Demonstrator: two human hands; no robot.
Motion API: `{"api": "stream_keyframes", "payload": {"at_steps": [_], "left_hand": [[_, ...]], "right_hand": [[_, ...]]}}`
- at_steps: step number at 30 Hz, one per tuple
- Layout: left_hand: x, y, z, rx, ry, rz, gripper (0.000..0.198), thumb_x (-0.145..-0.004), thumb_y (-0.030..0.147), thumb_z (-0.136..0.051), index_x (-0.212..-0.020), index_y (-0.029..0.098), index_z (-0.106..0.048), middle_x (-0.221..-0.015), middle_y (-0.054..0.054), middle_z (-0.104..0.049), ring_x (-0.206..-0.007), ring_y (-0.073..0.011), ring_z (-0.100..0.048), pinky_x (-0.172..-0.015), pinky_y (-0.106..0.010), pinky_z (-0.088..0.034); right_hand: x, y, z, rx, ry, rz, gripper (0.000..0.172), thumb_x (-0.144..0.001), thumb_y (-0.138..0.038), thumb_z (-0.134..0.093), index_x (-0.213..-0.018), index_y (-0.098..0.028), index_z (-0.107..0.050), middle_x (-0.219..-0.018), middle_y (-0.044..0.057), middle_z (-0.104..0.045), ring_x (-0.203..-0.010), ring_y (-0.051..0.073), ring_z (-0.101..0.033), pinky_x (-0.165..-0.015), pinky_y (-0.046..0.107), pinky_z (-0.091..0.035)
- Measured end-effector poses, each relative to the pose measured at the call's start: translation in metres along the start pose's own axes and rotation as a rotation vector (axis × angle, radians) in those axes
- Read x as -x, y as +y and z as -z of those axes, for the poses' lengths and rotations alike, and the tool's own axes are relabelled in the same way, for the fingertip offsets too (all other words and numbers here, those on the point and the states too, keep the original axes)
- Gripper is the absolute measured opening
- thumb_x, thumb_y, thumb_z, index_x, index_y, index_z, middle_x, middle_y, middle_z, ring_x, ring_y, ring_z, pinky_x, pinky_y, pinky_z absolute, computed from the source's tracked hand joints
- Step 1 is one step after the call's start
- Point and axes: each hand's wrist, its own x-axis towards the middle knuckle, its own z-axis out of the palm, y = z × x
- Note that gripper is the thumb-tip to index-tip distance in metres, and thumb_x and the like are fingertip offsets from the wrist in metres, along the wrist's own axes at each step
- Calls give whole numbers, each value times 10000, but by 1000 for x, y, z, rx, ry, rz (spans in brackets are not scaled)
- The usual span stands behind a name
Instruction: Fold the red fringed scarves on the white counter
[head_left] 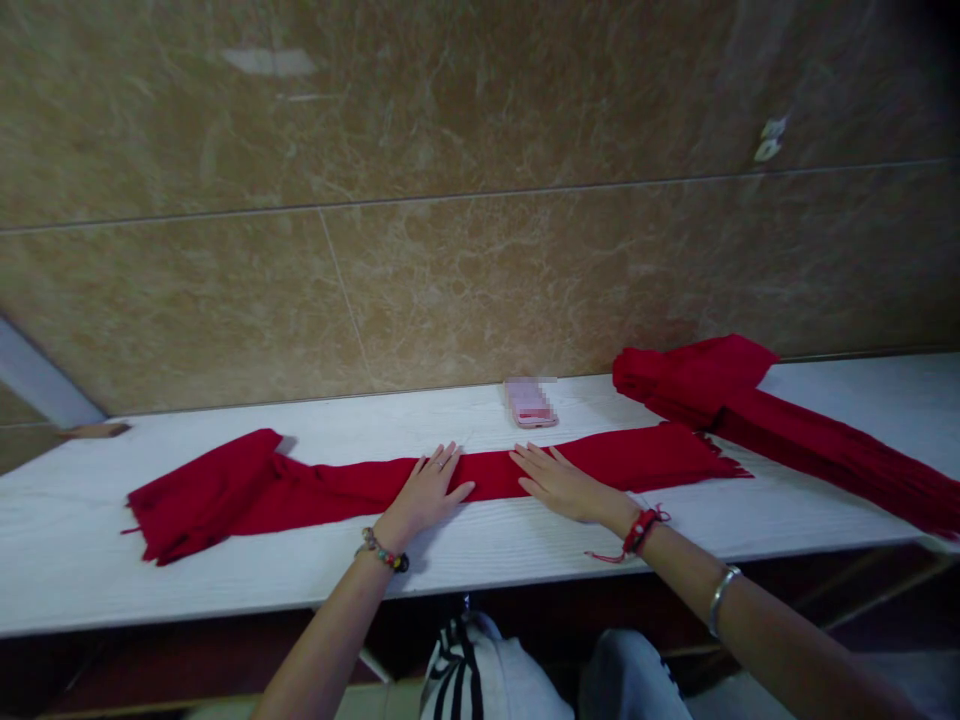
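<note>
A long red cloth (491, 474) with fringed ends lies flat in a narrow strip along the white tabletop (525, 540). Its left end is bunched and turned over at an angle. My left hand (429, 489) rests palm down on the strip's middle, fingers spread, a beaded bracelet at its wrist. A short way to the right, my right hand (559, 484) also lies flat on the strip with its fingers extended. That wrist wears a red cord bracelet, and a silver bangle sits farther up the arm.
A second red cloth (817, 437), folded and fringed, lies at the right, touching or close to the strip's right end. A pink phone-like object (532, 403) sits near the brown marbled wall (450, 290). Dark shelving shows below the table's front edge.
</note>
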Motion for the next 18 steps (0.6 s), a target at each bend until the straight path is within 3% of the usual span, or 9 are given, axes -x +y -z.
{"api": "stream_keyframes", "payload": {"at_steps": [2, 4, 8, 11, 14, 18], "left_hand": [[7, -14, 9, 5, 17, -16, 586, -855, 519, -255, -1332, 179, -263, -1417, -88, -219, -1301, -217, -162, -1034, -417, -197], [21, -41, 21, -18, 54, -17, 494, -876, 437, -272, -1303, 195, -325, -1403, -76, -262, -1292, -202, -196, -1030, -398, -224], [63, -118, 51, -117, 129, 87, 389, -861, 202, -283, -1205, 145, -456, -1321, -98, -400, -1228, -182, -333, -1001, -338, -303], [93, -166, 66, -213, 73, 115, 448, -750, 47, -334, -1153, 148, -501, -1259, -93, -466, -1158, -182, -421, -976, -325, -340], [110, -190, 70, -268, 5, 77, 457, -683, -5, -370, -1067, 166, -550, -1117, -71, -565, -1045, -172, -504, -939, -311, -372], [111, -196, 73, -377, 39, 130, 265, -722, 57, -420, -902, 165, -582, -923, -69, -606, -895, -194, -549, -863, -346, -407]], "right_hand": [[-13, -15, 2, -45, 1, 44, 529, -900, -407, -220, -1339, -115, -271, -1399, 121, -242, -1282, 247, -186, -1020, 464, -203], [-32, -35, 3, -83, 7, 135, 542, -895, -433, -229, -1337, -124, -278, -1400, 120, -241, -1285, 239, -181, -1030, 454, -185], [-74, -77, -1, -130, 9, 331, 542, -886, -434, -282, -1324, -116, -305, -1388, 131, -272, -1285, 220, -185, -1043, 419, -166], [-100, -101, -11, -149, 9, 454, 520, -881, -410, -320, -1308, -113, -335, -1375, 128, -302, -1279, 206, -205, -1046, 390, -173], [-112, -114, -23, -148, 40, 522, 457, -891, -344, -317, -1283, -118, -379, -1349, 114, -355, -1265, 192, -245, -1045, 374, -187], [-113, -117, -35, -139, 126, 540, 409, -901, -285, -303, -1255, -118, -420, -1304, 100, -425, -1232, 183, -315, -1035, 363, -226]]}}
